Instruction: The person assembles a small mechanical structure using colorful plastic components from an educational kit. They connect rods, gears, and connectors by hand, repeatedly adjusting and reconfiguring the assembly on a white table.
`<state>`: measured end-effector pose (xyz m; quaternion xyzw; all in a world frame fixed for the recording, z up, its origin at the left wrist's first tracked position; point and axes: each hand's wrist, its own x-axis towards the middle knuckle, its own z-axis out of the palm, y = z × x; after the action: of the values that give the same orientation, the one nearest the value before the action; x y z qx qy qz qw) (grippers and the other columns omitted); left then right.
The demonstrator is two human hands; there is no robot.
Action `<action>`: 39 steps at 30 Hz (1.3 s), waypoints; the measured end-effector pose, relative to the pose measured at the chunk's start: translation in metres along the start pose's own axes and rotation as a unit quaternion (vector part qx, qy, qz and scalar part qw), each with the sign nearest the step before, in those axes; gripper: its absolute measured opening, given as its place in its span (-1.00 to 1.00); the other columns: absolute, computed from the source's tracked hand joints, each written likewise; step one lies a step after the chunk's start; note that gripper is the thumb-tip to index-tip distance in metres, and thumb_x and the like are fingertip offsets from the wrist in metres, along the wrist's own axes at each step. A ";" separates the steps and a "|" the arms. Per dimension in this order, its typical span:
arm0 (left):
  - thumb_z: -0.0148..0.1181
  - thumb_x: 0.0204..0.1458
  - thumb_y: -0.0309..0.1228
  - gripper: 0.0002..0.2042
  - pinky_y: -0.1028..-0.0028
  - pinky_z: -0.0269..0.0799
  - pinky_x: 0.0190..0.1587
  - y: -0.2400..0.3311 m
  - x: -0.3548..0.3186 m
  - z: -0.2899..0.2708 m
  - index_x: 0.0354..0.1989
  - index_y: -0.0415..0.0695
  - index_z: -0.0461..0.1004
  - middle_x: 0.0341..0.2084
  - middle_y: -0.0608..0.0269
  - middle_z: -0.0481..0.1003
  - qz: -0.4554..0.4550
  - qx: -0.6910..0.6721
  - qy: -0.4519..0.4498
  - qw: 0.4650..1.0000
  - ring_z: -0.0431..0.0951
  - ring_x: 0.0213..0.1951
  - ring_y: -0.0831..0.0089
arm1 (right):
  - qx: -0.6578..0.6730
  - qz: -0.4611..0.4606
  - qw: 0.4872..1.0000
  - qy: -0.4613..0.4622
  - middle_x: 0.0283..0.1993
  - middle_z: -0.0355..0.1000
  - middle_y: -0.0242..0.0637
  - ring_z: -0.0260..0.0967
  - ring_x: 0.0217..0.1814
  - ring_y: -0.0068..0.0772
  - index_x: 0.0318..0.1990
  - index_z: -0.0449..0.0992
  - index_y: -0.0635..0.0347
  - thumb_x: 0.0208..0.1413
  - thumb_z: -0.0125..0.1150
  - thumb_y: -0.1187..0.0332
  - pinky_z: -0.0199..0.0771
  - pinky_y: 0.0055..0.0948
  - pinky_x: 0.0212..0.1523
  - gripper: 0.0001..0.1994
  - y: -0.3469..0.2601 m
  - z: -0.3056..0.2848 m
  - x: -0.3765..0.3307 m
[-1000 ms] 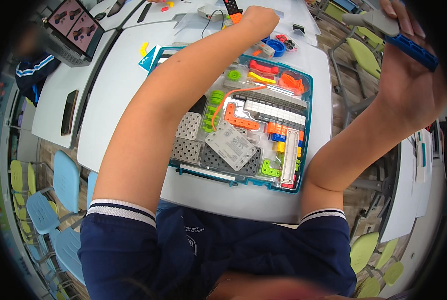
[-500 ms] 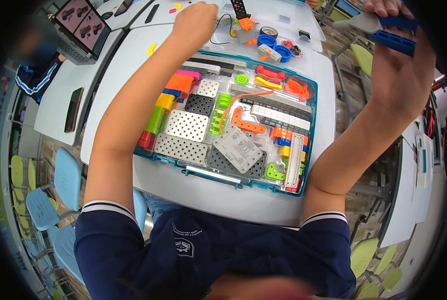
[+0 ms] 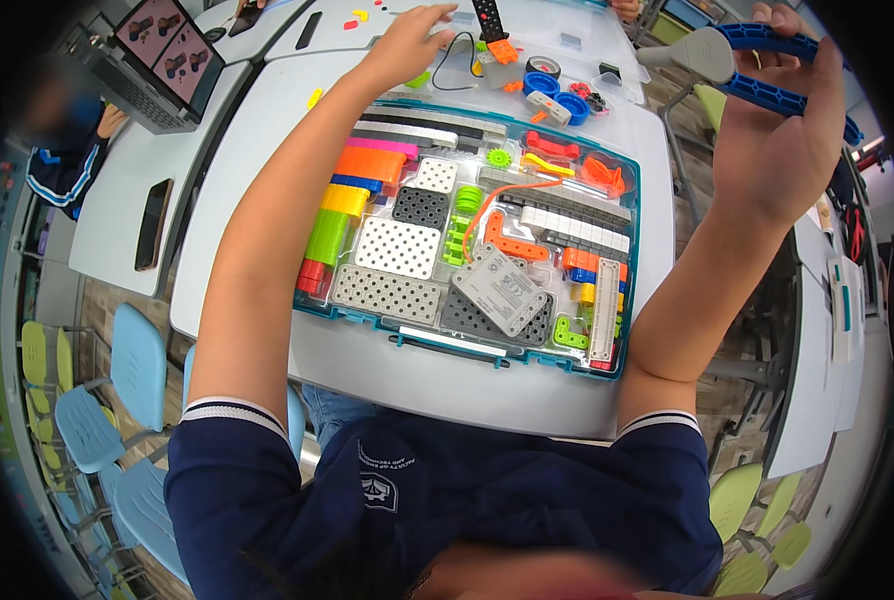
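A teal-rimmed tray [image 3: 622,285] of plastic building parts lies on the white table [image 3: 267,130] before me: perforated plates, coloured bricks, orange beams, a grey block. My left hand [image 3: 415,42] reaches past the tray's far edge and rests on the table beside a thin black wire [image 3: 449,62] and a small grey and orange part [image 3: 495,58]. My right hand [image 3: 779,140] is raised off to the right, shut on a blue perforated beam assembly [image 3: 772,68] with a grey end piece [image 3: 689,55].
Loose blue wheels [image 3: 557,95] and small parts lie beyond the tray. A laptop [image 3: 162,50] and a dark phone [image 3: 152,225] sit on the table at left, where another person in a dark sleeve [image 3: 62,165] sits. Blue chairs [image 3: 127,390] stand lower left.
My left arm has swung leftward off the tray, uncovering its left half, and the hand has settled on the table beyond it. My right hand stays raised with the blue assembly.
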<state>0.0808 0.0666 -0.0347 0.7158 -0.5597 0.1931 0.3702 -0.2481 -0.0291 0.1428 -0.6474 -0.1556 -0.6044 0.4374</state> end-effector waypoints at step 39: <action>0.43 0.10 -0.46 -0.65 0.42 0.57 0.10 0.074 -0.005 0.007 0.07 -0.23 0.62 -0.11 0.15 0.69 -0.098 -0.321 0.061 0.940 0.67 -0.04 0.45 | 0.217 0.410 0.886 -0.005 0.07 0.49 0.07 0.56 0.14 0.19 0.14 0.16 0.30 0.12 0.44 0.46 0.57 -0.24 0.20 -0.43 0.149 -0.026 -0.058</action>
<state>0.0090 0.0571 -0.0193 0.5974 -0.4950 0.0092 0.6309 -0.1688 -0.1142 0.0306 -0.5455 -0.0054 -0.3194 0.7748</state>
